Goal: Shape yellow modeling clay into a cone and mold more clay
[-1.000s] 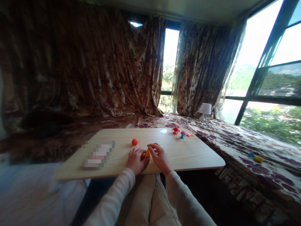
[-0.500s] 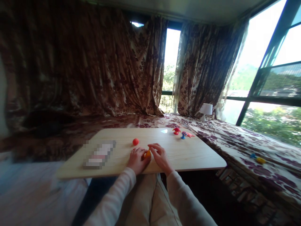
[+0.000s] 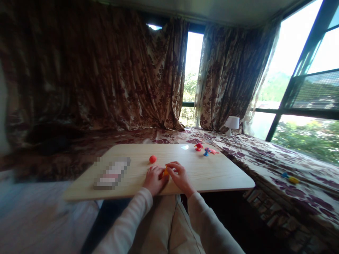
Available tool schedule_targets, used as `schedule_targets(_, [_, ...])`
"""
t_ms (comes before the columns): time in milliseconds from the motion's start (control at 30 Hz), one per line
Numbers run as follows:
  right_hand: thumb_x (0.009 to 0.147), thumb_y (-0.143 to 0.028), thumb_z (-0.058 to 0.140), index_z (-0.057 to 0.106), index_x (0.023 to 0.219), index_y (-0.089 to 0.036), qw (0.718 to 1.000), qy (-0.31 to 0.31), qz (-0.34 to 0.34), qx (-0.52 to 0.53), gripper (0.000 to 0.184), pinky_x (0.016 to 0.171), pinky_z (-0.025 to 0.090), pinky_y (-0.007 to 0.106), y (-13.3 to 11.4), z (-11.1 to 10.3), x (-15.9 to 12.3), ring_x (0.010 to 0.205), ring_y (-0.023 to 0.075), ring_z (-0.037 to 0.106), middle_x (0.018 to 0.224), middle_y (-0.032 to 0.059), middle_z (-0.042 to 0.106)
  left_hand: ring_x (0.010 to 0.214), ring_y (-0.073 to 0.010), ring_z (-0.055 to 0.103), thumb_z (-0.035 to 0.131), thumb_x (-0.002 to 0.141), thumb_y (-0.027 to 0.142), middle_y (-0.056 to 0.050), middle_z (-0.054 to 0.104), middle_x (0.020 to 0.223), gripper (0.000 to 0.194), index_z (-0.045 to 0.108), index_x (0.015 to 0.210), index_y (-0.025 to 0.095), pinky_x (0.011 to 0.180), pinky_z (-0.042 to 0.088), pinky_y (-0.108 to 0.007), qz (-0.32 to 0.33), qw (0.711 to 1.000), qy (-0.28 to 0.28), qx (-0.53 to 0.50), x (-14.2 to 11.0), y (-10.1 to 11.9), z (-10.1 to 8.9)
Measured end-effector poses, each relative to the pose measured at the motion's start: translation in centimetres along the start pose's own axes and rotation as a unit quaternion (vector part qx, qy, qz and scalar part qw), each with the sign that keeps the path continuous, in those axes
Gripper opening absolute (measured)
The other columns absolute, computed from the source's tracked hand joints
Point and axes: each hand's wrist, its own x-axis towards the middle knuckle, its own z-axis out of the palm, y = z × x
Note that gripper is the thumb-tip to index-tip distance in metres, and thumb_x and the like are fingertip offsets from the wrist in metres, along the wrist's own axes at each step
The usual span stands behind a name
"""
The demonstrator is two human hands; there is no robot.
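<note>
Close to the near edge of the table, my left hand (image 3: 155, 179) is closed around a small orange-yellow piece (image 3: 166, 171), whose kind I cannot make out. My right hand (image 3: 179, 175) bends over it from the other side, its thumb and fingertips pinching the upper end. Much of the piece is hidden by the fingers. A bit of red shows by the left knuckles, too small to name. Just beyond the left hand lies a red-orange ball (image 3: 153, 159), touched by neither hand.
At the far right of the pale wooden table (image 3: 217, 176) are a red figure (image 3: 198, 146), a blue spotted figure (image 3: 207, 152) and a pink flat shape (image 3: 214, 151). A blurred-out flat item (image 3: 112, 174) lies left. A blue-and-yellow object (image 3: 293, 180) and a white lamp (image 3: 233, 122) rest on the flowered cover.
My right fingers have shifted slightly left and closed in on the top of the orange-yellow piece. The piece looks turned a little; the rest stays put.
</note>
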Motion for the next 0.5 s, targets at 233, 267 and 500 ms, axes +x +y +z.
schedule_targets(233, [0.078,-0.026,0.060,0.072,0.078,-0.017,1.000,-0.005,-0.007,0.004,0.015,0.062,0.049,0.026,0.07,0.03,0.01,0.077,0.0165,0.061,0.085,0.0055,0.063,0.109,-0.0261,0.053,0.052,0.081,0.032,-0.006,0.068,0.105,0.026,0.067,0.100,0.022,0.100,0.038,-0.045,0.003,1.000,-0.002,-0.002,0.01,0.02,0.11])
schedule_targets(267, [0.078,-0.027,0.060,0.072,0.076,-0.017,1.000,-0.004,-0.010,0.005,0.015,0.063,0.049,0.026,0.14,0.04,0.05,0.076,0.0163,0.061,0.083,0.0052,0.063,0.108,-0.0257,0.054,0.052,0.081,0.032,-0.006,0.068,0.104,0.025,0.067,0.099,0.023,0.101,0.038,-0.044,0.004,1.000,-0.002,-0.002,0.02,0.01,0.13])
schedule_targets(500, [0.077,-0.028,0.062,0.071,0.072,-0.017,1.000,0.006,-0.016,0.006,0.015,0.064,0.050,0.026,0.10,-0.08,0.12,0.074,0.0156,0.061,0.081,0.0046,0.062,0.108,-0.0251,0.054,0.052,0.081,0.033,-0.005,0.068,0.105,0.026,0.066,0.101,0.023,0.101,0.038,-0.044,0.004,1.000,-0.010,-0.002,0.00,0.13,-0.04])
